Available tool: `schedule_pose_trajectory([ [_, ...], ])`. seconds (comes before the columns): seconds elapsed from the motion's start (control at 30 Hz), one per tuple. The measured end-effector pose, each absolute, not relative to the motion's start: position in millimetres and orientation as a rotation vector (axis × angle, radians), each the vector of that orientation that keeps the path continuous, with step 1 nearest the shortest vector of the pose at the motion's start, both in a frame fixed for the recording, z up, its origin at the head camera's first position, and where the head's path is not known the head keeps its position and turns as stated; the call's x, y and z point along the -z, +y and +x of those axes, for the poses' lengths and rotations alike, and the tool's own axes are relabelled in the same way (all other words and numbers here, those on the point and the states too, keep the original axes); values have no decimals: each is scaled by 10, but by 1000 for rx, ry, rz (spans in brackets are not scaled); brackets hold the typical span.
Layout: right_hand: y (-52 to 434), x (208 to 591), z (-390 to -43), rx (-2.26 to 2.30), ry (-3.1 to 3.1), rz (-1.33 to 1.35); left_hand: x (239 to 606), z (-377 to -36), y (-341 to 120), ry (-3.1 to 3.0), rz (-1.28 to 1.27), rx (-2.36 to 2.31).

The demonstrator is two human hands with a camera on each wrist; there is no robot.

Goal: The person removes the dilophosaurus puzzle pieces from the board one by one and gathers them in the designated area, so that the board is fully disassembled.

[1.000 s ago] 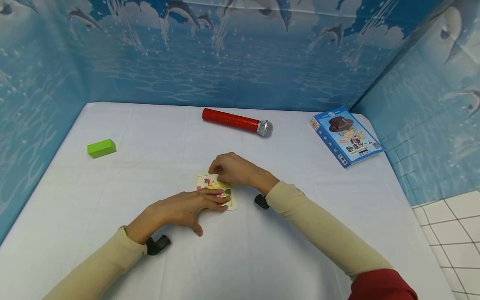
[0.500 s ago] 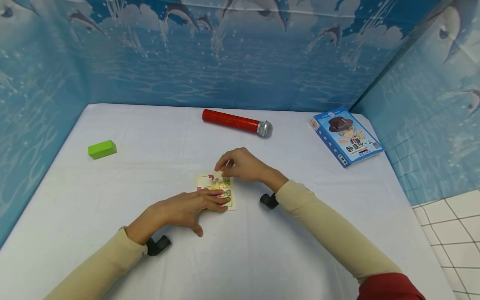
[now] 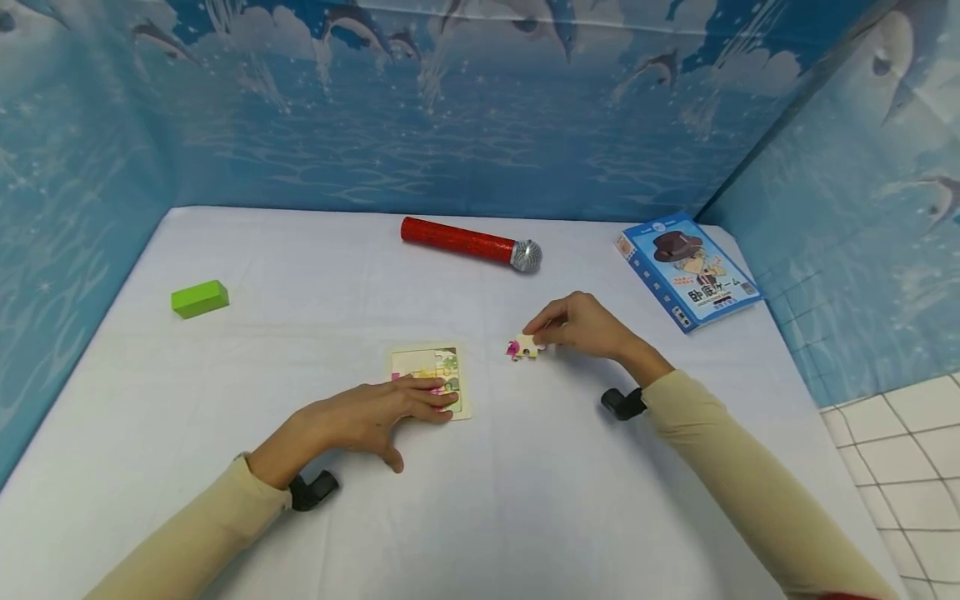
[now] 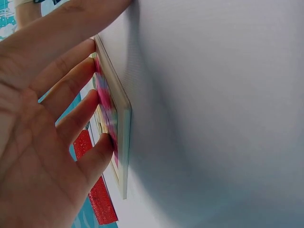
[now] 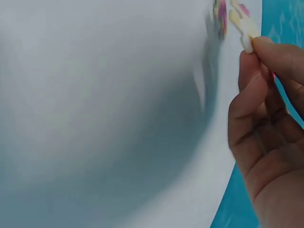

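One tray puzzle (image 3: 466, 392): flat on the white tablecloth (image 3: 300, 342), near its middle; pale backing shows at upper left, printed pieces along the right side.
Puzzle piece (image 3: 528, 343): cream with pink, right of the tray puzzle and apart from it; whether this is a single piece or two joined, cannot tell; contact with the cloth, cannot tell.
Right hand (image 3: 581, 327): thumb and fingertips together, clamped on the puzzle piece.
Left hand (image 3: 375, 417): fingers extended and apart, tips resting on the printed face of the tray puzzle; thumb held off to the near side.
Toy microphone (image 3: 461, 240): red barrel, silver head to the right; beyond the tray puzzle.
Game box (image 3: 693, 271): blue, hatted cartoon figure on top; far right corner.
Green block (image 3: 200, 298): left side of the tablecloth.
Dolphin-print curtain (image 3: 487, 142): behind and at both sides.
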State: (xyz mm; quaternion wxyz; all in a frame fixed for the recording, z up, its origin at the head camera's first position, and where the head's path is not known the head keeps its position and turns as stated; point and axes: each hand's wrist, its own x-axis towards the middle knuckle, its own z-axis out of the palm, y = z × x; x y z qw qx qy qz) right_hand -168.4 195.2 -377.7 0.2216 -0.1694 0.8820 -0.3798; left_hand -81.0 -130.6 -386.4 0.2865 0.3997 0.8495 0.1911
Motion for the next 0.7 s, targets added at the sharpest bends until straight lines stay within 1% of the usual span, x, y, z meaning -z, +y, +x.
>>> schedule_pose_trajectory([
  [0.1, 2104, 3785, -1706, 997, 2467, -396, 3865, -808, -1315, 2271, 1071, -516],
  [0.23, 2165, 3808, -1712, 944, 2503, -342, 3861, -809, -1315, 2268, 1072, -525],
  [0.5, 2095, 3832, -1704, 827, 2590, -327, 3838, -801, -1314, 2268, 1056, -519],
  [0.7, 1950, 3756, -1668, 677, 2676, -388, 3827, -804, -1321, 2267, 1047, -518],
])
